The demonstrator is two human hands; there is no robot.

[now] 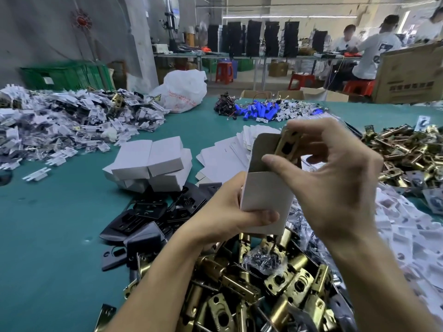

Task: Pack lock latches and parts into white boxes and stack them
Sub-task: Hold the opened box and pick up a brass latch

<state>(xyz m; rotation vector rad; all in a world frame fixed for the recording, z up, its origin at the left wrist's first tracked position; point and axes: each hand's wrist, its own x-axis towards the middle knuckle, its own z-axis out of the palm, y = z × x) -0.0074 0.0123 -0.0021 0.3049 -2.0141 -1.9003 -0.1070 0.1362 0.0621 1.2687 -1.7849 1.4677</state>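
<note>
1. Over the near heap of loose brass latches [275,283], the left hand [230,212] has its grip closed round the lower part of a small white cardboard box [266,195]. The thumb lies across the near face, and the mouth is up with the flap standing open.
2. Just above that grip, the right hand [335,178] pinches a brass-coloured metal lock latch [287,144] by its faceplate end. The latch sits tilted at the open mouth of the box, and how far it has gone in I cannot tell.
3. From where I stand the latch looks heavy, rigid and smoothly plated, so likely to slip. A pinch on the flat plate edges seems safer than one on the round barrel.
4. The box is thin card, light and easily crushed. I would keep the grip low by the corners, with fingers under the base when the weight drops in.
5. Left of the box-holding grip and further off, closed white boxes [148,161] sit stacked on the green table [48,236]. Flat white box blanks [225,152] lie beyond the grip, and black metal plates [153,212] lie to its left.
</note>
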